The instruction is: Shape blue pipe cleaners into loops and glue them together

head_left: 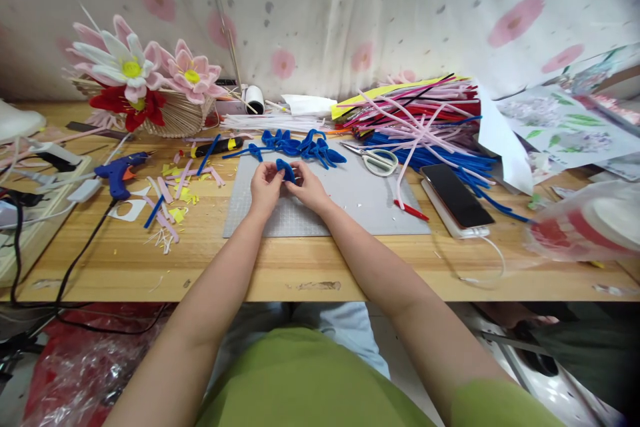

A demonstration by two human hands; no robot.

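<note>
Black phone (457, 195) on white block (447, 216). Right of phone: bagged tub (575, 227), red and white. Well left of phone: cream power strip (40, 235).

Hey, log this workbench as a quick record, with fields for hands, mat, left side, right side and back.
Hands: left hand and right hand share a grip on a blue fuzzy piece
Mat: gray mat, with blue fuzzy shapes beyond the hands and scissors to their right
Left side: blue glue gun, pink, yellow and blue scraps
Right side: dark-screened phone
Back: fuzzy flowers at left, colored fuzzy stems at right
</note>
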